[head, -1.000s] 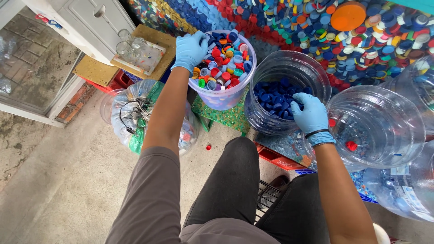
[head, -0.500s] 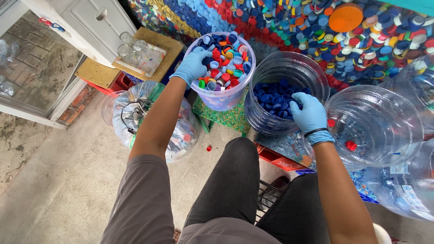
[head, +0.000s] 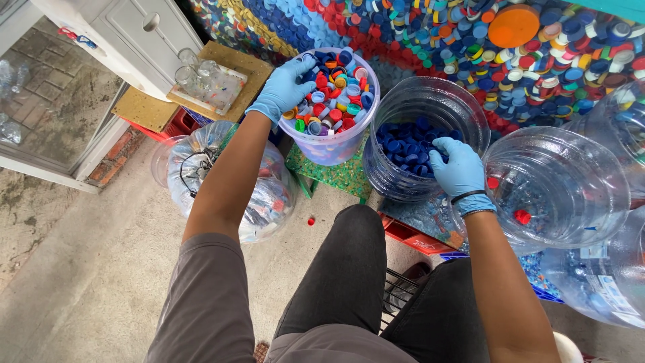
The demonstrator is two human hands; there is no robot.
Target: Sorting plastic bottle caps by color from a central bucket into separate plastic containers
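Observation:
Both my hands wear blue gloves. My left hand (head: 283, 89) rests on the near left rim of a clear pail (head: 334, 145) filled with mixed coloured bottle caps (head: 336, 94), fingers curled into the caps. My right hand (head: 459, 165) sits at the near right rim of a big clear jar (head: 403, 181) that holds dark blue caps (head: 406, 142); its fingers are bent over the rim, and whether they pinch a cap is hidden.
A cut clear jug (head: 571, 181) with two red caps inside lies at the right. A clear bag of scraps (head: 259, 195) sits at the left. A wall of coloured caps (head: 537, 47) runs behind. One red cap (head: 311, 220) lies on the concrete floor.
My left hand slid from the pail's far rim down to its near left side. My right hand shifted slightly toward the blue-cap jar.

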